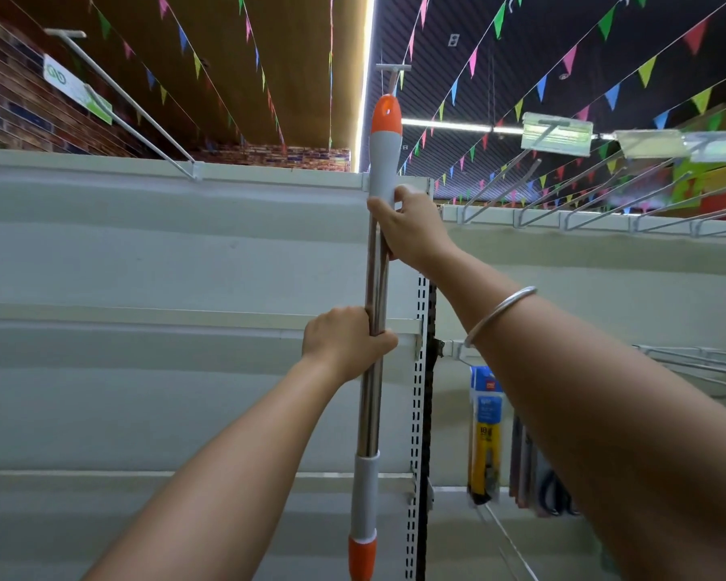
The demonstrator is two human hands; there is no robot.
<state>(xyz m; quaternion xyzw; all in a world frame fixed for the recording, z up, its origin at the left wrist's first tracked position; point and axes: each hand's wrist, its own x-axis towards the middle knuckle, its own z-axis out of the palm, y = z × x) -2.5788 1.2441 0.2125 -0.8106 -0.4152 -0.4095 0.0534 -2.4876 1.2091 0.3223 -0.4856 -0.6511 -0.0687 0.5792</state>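
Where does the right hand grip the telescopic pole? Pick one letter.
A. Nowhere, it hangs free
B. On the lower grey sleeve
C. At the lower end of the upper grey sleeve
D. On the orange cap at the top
C: the right hand wraps the telescopic pole where the upper grey sleeve meets the steel shaft, above the left hand.

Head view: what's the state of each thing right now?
Pole: upright, orange tip up by the hook; hooked or not, unclear.
Left hand: grips the steel shaft.
Right hand: grips at the grey sleeve's lower end.
Yellow pack: hanging on a shelf peg.
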